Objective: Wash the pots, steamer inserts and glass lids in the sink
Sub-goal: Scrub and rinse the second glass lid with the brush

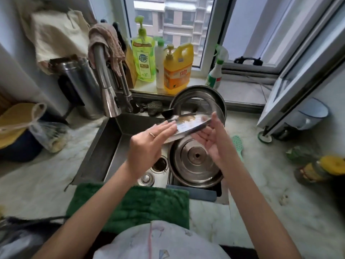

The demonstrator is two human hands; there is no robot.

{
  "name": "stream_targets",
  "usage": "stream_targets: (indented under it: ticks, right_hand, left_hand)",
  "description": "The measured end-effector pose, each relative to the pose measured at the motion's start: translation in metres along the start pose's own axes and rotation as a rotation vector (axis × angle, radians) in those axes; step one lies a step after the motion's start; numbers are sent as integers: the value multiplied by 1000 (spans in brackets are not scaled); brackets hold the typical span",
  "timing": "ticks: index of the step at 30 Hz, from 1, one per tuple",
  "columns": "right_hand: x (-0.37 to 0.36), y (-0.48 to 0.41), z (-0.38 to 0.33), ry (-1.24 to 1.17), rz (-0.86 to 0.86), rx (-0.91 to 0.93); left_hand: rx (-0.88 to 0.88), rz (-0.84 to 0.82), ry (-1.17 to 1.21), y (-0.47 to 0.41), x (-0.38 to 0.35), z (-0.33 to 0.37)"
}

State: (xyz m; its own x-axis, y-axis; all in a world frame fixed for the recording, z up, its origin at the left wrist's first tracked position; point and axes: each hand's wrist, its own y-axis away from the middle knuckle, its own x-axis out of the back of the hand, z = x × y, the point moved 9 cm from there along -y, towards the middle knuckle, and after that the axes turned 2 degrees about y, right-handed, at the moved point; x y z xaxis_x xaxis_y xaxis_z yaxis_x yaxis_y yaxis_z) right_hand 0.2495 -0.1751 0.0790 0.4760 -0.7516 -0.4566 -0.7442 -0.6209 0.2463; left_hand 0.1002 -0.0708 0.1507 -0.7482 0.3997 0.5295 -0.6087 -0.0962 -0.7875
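I see a marble surface (261, 193) around the sink (104, 146). Left of my hands (147, 143), a plastic bag (48, 133) lies on it; right of them, a green brush (238, 144) and a jar (317, 169). A green towel (128, 206) drapes the near edge below my wrists.

Head cam, close, fwd-down over sink (104, 146).
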Motion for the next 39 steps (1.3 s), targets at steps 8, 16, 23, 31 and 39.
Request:
stream_targets:
  ticks: [8,16,23,31,39]
  right_hand:
    - [95,-4,-44,953,366,335]
    - [122,11,-45,482,253,421]
    - [163,30,-34,598,415,421]
    - [180,50,-39,842,494,471]
    - [181,51,-42,726,425,449]
  left_hand:
    - [213,-79,244,-35,-23,-11]
    - [522,-691,823,-46,-112,-35]
    - [846,-742,404,-18,-200,-126]
    - [734,-879,18,24,-243,-145]
    - [434,-637,-19,-50,-190,-110]
